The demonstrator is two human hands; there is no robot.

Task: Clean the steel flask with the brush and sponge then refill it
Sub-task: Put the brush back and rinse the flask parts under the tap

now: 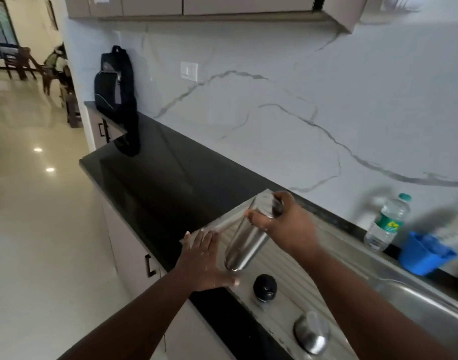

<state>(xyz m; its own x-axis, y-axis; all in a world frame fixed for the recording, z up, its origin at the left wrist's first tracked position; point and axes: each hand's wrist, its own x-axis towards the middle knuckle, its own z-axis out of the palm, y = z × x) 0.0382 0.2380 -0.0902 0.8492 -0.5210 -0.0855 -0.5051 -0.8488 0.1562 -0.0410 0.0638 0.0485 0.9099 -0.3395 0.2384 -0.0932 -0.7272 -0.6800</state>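
The cylindrical steel flask point(244, 236) we grip near its mouth with our right hand point(282, 224); our left hand point(207, 258), fingers straight, lies beside its base.

No text, brand name or number can be read anywhere. The plastic water bottle point(387, 223), standing on the worktop point(157, 162) by the wall, carries a green label point(388, 224) with a small yellow mark; its lettering is too blurred to make out. The steel flask point(244, 236) shows no marking.
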